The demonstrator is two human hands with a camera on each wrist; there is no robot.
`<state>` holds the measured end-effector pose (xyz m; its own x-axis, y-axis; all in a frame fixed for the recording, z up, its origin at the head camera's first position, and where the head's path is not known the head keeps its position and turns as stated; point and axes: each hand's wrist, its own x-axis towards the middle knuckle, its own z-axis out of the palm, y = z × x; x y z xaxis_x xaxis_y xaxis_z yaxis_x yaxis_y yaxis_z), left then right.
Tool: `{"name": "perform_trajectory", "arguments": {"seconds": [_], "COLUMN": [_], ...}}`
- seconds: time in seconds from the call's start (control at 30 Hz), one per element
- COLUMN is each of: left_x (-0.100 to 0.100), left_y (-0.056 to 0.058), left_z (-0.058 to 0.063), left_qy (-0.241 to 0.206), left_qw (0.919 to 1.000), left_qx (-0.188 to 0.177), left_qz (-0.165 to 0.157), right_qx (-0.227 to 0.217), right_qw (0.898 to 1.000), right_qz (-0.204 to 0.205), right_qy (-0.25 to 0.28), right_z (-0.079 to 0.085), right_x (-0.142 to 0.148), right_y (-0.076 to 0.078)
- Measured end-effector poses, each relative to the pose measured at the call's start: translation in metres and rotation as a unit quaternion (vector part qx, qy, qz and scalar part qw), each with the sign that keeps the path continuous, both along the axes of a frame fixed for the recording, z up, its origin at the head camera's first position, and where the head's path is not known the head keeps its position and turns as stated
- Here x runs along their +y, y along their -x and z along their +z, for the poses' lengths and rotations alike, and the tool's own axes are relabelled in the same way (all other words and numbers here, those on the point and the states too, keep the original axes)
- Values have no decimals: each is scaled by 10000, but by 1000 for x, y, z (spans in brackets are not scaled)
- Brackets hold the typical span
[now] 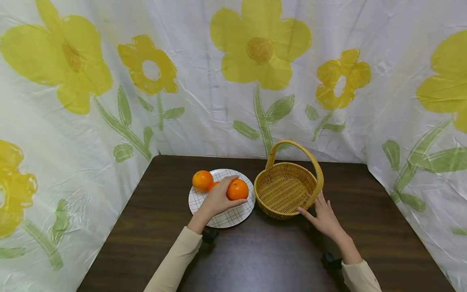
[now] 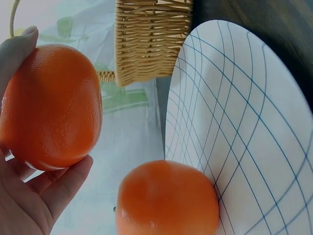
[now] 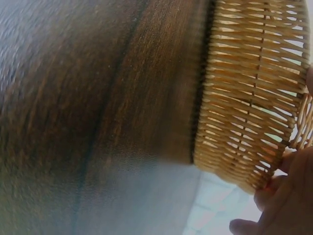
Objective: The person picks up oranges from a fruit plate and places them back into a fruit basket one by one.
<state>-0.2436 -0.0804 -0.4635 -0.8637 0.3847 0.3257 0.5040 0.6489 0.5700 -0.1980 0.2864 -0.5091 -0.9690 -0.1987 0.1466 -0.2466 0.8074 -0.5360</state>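
Observation:
My left hand (image 1: 219, 198) grips a smooth, glossy persimmon (image 2: 54, 107), thumb on one side and fingers on the other. In the left wrist view this fruit is raised beside the plate. Below the hand lies a round white plate (image 1: 228, 221) with a dark grid pattern. A second persimmon (image 1: 202, 180) sits at the plate's far left, and part of another (image 1: 213, 185) shows behind my left hand. My right hand (image 1: 326, 219) holds the right side of a woven basket (image 1: 282, 190) near the handle base, with fingertips against the wicker wall (image 3: 249, 98) in the right wrist view.
The basket's tall arched handle (image 1: 292, 142) rises above its rim, and its inside shows only woven bottom. Plate and basket stand close side by side on a dark wooden table (image 1: 255, 251). A white curtain (image 1: 197, 121) with yellow flowers hangs behind the table.

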Motion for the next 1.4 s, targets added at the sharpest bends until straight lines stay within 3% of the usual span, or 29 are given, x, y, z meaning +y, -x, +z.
{"name": "perform_trajectory", "arguments": {"seconds": [1.4], "left_x": [36], "left_y": [24], "left_z": [6], "left_qy": [249], "left_qw": [9987], "left_qx": [-167], "left_qz": [-422], "right_qx": [-128], "right_qw": [9999], "right_qz": [25], "right_qy": [49], "right_z": [-2], "right_x": [3], "right_y": [2]}}
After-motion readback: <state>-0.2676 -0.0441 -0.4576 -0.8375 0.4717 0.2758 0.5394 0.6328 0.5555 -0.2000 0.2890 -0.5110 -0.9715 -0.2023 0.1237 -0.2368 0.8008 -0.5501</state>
